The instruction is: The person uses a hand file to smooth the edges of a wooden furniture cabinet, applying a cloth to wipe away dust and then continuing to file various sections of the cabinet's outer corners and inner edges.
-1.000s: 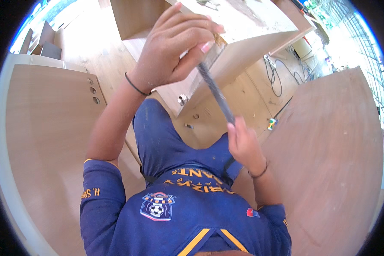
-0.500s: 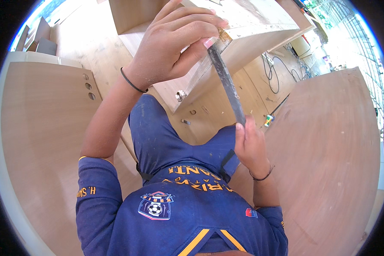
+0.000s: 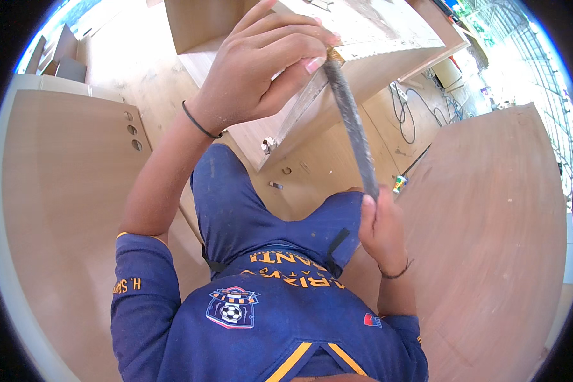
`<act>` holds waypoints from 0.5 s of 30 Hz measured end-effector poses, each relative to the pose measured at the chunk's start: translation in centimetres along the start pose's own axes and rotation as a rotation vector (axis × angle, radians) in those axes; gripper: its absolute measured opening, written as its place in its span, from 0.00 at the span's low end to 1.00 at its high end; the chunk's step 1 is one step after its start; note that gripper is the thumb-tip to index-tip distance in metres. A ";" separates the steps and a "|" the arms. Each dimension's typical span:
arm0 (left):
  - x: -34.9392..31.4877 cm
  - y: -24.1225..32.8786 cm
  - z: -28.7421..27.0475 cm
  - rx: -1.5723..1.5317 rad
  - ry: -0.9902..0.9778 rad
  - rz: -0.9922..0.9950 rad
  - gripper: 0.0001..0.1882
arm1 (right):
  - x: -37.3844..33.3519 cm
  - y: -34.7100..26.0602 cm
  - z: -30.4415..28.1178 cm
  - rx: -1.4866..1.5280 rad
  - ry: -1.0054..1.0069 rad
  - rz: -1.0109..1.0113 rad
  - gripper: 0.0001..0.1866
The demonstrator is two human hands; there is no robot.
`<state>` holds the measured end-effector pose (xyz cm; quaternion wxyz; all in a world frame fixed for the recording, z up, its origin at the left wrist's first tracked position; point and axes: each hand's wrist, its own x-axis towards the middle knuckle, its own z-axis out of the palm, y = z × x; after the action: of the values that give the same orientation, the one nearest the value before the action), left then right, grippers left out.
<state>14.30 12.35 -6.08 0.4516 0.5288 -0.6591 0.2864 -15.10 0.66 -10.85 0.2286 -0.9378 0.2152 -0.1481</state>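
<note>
Up close, we see the left hand (image 3: 261, 70) curled over the far end of a long grey file (image 3: 352, 130), fingers pinching its tip against the edge of a pale wooden cabinet panel (image 3: 337, 89). Lower down, the right hand (image 3: 382, 232) is closed around the file's near end, so the tool slants between both hands, above the blue-trousered knees. A thin black band (image 3: 200, 124) circles the left wrist. Beside us lies a large brown board (image 3: 496, 242), with cables (image 3: 407, 108) on the floor beyond.
</note>
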 end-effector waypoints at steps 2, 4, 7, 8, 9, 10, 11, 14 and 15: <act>0.0 0.0 -0.3 0.028 0.000 0.020 0.07 | 0.1 -0.2 0.0 -0.054 0.004 -0.020 0.09; -0.1 0.0 -0.5 -0.002 -0.002 -0.023 0.07 | 1.4 -0.1 1.5 -0.186 0.026 -0.115 0.09; 0.1 0.0 0.3 -0.016 -0.019 -0.045 0.06 | 3.7 0.6 3.8 0.007 -0.096 -0.069 0.09; 0.3 0.0 0.7 -0.013 -0.027 -0.045 0.06 | 3.1 0.9 3.5 0.024 -0.066 -0.047 0.09; 0.1 0.0 0.4 -0.026 -0.007 -0.033 0.06 | 2.6 1.0 3.3 0.051 -0.053 -0.045 0.09; 0.1 0.0 0.4 -0.040 0.013 -0.020 0.06 | 2.1 1.0 3.4 0.077 -0.041 -0.043 0.09; -0.1 -0.1 0.2 -0.054 0.033 -0.008 0.06 | 1.7 1.2 4.1 0.096 -0.026 -0.059 0.09; -0.4 0.0 0.4 0.013 -0.012 -0.038 0.06 | -0.1 3.6 6.7 0.136 0.037 -0.056 0.11; -0.5 -0.3 0.7 0.026 0.001 -0.009 0.06 | -0.6 5.3 8.7 0.165 0.046 -0.050 0.12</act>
<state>14.36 11.91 -6.90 0.4463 0.5375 -0.6527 0.2930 -14.15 -0.11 -21.01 0.2962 -0.9172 0.1841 -0.1927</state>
